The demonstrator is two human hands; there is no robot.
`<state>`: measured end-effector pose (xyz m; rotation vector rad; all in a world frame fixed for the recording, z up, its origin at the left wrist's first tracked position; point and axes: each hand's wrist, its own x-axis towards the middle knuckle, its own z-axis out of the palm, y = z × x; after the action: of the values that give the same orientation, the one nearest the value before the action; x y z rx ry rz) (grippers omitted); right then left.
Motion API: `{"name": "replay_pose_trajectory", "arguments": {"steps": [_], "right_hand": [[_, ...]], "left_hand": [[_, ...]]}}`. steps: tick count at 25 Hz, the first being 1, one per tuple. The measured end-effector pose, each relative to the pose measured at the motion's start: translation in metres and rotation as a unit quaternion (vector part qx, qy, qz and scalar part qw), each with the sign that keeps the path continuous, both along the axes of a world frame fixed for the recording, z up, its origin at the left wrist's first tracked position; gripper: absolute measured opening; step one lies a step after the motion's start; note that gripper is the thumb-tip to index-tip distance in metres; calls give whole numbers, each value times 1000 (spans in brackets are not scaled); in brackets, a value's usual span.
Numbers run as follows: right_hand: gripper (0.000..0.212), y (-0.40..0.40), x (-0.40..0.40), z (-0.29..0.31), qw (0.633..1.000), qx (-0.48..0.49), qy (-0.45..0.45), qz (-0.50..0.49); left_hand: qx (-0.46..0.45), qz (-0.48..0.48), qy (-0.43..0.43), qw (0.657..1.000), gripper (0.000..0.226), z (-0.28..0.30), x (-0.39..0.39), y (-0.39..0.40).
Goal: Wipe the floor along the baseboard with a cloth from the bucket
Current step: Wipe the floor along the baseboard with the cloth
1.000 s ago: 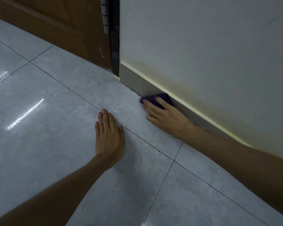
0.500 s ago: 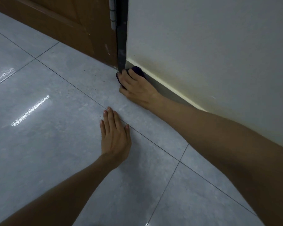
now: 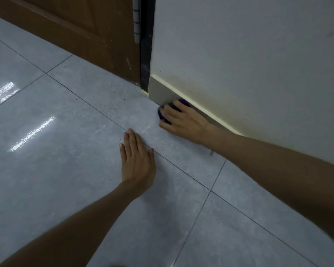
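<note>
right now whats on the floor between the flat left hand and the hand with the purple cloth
Nothing but bare grey tile in the head view, crossed by one dark grout line. The left hand lies flat; the right hand presses the purple cloth against the baseboard.

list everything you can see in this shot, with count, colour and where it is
cloth: one, purple, on the floor against the baseboard, mostly under the right hand
baseboard: one, grey, along the foot of the wall
wall: one, white, right
door: one, brown wood, top left
hinge: one, pale metal, door's right edge
floor: large grey glossy tiles, dark grout lines
right hand: one, pressing the cloth
left hand: one, flat on the floor, empty
</note>
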<state>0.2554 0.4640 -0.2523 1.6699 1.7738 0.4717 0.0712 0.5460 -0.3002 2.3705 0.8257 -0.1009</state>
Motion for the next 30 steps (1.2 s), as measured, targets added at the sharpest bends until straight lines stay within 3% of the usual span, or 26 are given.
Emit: {"name": "replay_pose_trajectory", "arguments": {"steps": [4, 8, 12, 14, 17, 18, 19, 20, 22, 24, 25, 28, 30], "right_hand": [[34, 21, 0, -21, 999, 30, 28, 5], [39, -62, -11, -27, 995, 83, 31, -43], [45, -154, -35, -27, 979, 117, 94, -137], [51, -177, -52, -28, 928, 190, 165, -274], [49, -177, -113, -33, 733, 343, 305, -502], [50, -163, -132, -37, 698, 368, 324, -522], [51, -145, -144, -41, 691, 380, 337, -514], [49, -125, -146, -44, 708, 377, 345, -487], [42, -101, -124, -49, 776, 339, 306, -434], [40, -112, -101, -54, 809, 316, 224, -442], [40, -129, -100, -55, 797, 326, 194, -470], [42, -161, -144, -58, 717, 403, 175, -542], [41, -139, -165, -65, 701, 416, 205, -541]], "left_hand": [[3, -22, -13, 1000, 65, -5, 0, -4], [0, -94, -30, 995, 63, -4, 1, -12], [14, -132, -5, 991, 62, 1, 1, -22], [11, -136, 1, 991, 61, 5, 1, -23], [-22, -132, -1, 991, 61, 8, 1, -22], [-29, -129, -4, 991, 61, 8, 2, -22], [-33, -125, -7, 992, 61, 8, 1, -22], [-33, -123, -11, 992, 61, 7, 1, -23], [-27, -128, -20, 991, 60, 5, -1, -22], [-28, -141, -21, 989, 60, 4, -3, -17], [-31, -148, -22, 988, 60, 3, -3, -15], [-33, -152, -29, 987, 61, 1, -4, -14], [-30, -136, -35, 990, 62, -1, -2, -20]]}}
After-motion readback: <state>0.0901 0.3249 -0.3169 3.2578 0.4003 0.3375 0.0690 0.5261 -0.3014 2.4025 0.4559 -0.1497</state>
